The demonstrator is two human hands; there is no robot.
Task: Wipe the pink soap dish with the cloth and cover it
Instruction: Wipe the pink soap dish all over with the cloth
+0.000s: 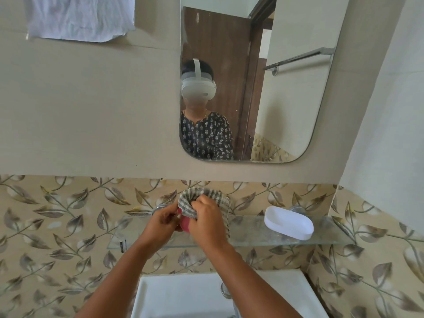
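My left hand (163, 220) grips the pink soap dish (185, 223) above the glass shelf (252, 235); only a small pink part of the dish shows between my hands. A grey and white checked cloth (195, 198) is bunched over the dish, and my right hand (206, 220) grips it with curled fingers, pressing it against the dish. The white oval cover (288, 222) lies on the shelf to the right, apart from both hands.
A white washbasin (179, 297) with a metal tap (226, 292) sits below my arms. A mirror (286, 88) hangs on the wall above the shelf. A white towel (80, 17) hangs at the top left. Leaf-patterned tiles back the shelf.
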